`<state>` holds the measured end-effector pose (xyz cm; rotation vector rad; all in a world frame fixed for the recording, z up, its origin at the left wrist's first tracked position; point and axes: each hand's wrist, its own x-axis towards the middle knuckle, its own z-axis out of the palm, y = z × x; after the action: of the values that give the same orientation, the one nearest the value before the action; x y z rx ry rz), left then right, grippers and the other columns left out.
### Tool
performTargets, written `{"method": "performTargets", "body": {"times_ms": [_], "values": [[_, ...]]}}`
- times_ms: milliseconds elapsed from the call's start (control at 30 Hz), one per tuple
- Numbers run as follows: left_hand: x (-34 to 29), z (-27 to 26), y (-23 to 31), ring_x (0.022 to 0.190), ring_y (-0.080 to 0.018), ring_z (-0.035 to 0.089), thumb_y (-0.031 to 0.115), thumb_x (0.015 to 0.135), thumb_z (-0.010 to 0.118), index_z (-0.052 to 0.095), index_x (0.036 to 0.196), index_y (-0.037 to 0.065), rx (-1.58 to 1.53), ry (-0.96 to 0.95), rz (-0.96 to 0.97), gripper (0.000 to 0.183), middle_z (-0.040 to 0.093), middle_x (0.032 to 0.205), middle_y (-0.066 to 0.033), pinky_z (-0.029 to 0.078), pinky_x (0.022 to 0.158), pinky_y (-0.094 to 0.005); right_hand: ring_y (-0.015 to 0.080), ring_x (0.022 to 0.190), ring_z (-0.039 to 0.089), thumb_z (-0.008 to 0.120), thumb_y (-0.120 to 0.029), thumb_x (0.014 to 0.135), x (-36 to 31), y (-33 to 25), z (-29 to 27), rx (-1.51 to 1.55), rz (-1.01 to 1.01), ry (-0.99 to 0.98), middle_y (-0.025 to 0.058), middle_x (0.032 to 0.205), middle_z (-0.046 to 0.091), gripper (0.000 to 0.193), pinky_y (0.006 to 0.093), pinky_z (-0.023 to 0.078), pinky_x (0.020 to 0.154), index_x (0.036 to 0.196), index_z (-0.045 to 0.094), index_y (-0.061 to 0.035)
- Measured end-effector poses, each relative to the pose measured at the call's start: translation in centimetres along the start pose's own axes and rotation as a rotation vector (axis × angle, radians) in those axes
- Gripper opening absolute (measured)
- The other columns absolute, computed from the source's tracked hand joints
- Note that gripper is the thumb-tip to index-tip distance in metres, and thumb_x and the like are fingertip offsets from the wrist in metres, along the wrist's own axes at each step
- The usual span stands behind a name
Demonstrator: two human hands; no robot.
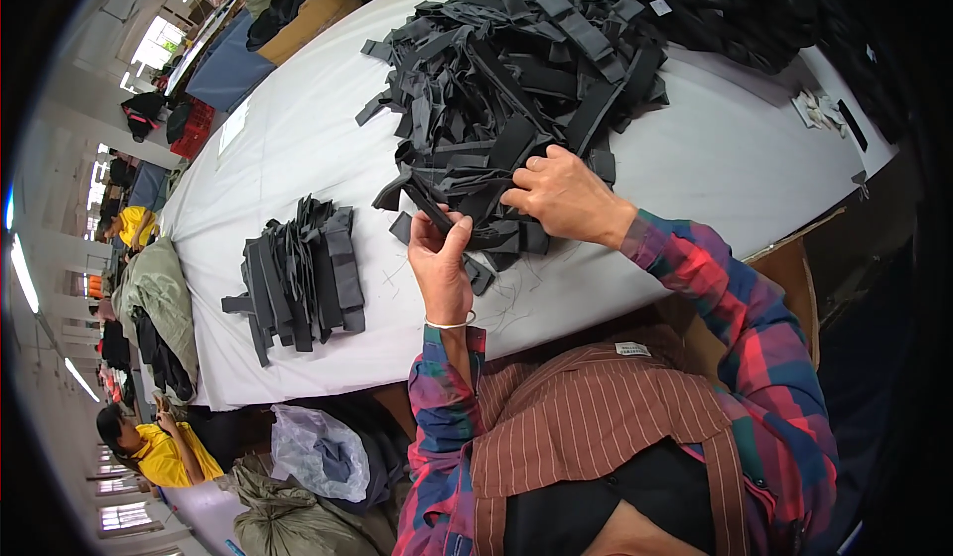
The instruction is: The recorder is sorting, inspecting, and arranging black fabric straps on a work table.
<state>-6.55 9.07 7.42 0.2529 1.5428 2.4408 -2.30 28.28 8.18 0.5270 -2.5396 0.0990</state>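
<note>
A large heap of dark grey fabric strips lies on the white-covered table in front of me. At its near edge my left hand pinches one dark fabric strip between thumb and fingers. My right hand is just to the right, over the heap's edge, with its fingers curled together. Whatever those fingertips grip is too small or hidden to make out. Left of my hands sits a smaller bundle of similar strips, laid roughly side by side. Loose threads are scattered on the cloth near my left wrist.
Black bundled material lies at the far right, near some small white pieces. A clear plastic bag and olive sacks stand below the table's left front edge. A person in yellow is at the lower left.
</note>
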Motion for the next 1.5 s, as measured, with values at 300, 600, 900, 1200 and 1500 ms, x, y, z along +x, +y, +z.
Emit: {"method": "performTargets", "body": {"times_ms": [300,600,900,1200,1500], "values": [[-0.4,-1.3,1.2,0.06,-0.0082,0.04,0.018,0.089,0.054,0.045,0.116,-0.001,-0.219,-0.093,-0.095,0.033,0.045,0.076,-0.0018,0.036,0.053,-0.0219,0.0191,0.068,0.06,0.063,-0.017,0.075,-0.5,1.1,1.2,0.044,0.096,-0.034,0.0011,0.069,0.059,0.005,0.0322,0.044,0.062,0.078,0.067,-0.0148],[-0.4,-2.1,1.5,0.06,-0.0095,0.04,0.025,0.093,0.05,0.043,0.117,-0.002,-0.317,-0.114,-0.129,0.037,0.043,0.074,-0.0035,0.035,0.049,-0.0218,0.0186,0.073,0.059,0.068,-0.019,0.075,4.7,-0.8,-1.7,0.276,0.156,0.179,-0.0001,0.075,0.058,0.02,0.0326,0.043,0.065,0.095,0.066,-0.0165],[-1.0,-1.4,1.4,0.058,-0.009,0.038,0.027,0.094,0.049,0.043,0.11,0.001,-0.375,-0.169,-0.189,0.032,0.043,0.07,-0.0033,0.036,0.049,-0.0222,0.0179,0.069,0.059,0.06,-0.014,0.073,7.9,-0.8,2.4,-0.004,-0.008,0.143,0.0011,0.07,0.058,0.004,0.0323,0.042,0.063,0.077,0.062,-0.0126],[-2.0,-2.1,0.9,0.058,-0.0087,0.037,0.029,0.095,0.046,0.044,0.115,-0.001,-0.493,-0.206,-0.243,0.036,0.043,0.071,-0.0037,0.035,0.049,-0.0214,0.0189,0.072,0.06,0.061,-0.012,0.076,4.9,-0.5,0.5,0.147,0.106,0.147,0.0012,0.072,0.059,0.007,0.0336,0.043,0.064,0.08,0.065,-0.0144],[-2.6,-0.7,1.2,0.057,-0.0091,0.038,0.03,0.095,0.044,0.045,0.115,0.001,-0.506,-0.198,-0.26,0.035,0.044,0.071,-0.0041,0.035,0.049,-0.0207,0.0184,0.071,0.059,0.06,-0.009,0.069,6.7,-0.6,1.1,-0.014,-0.062,0.2,0.0014,0.068,0.055,0.006,0.0331,0.042,0.065,0.074,0.06,-0.0117]]}}
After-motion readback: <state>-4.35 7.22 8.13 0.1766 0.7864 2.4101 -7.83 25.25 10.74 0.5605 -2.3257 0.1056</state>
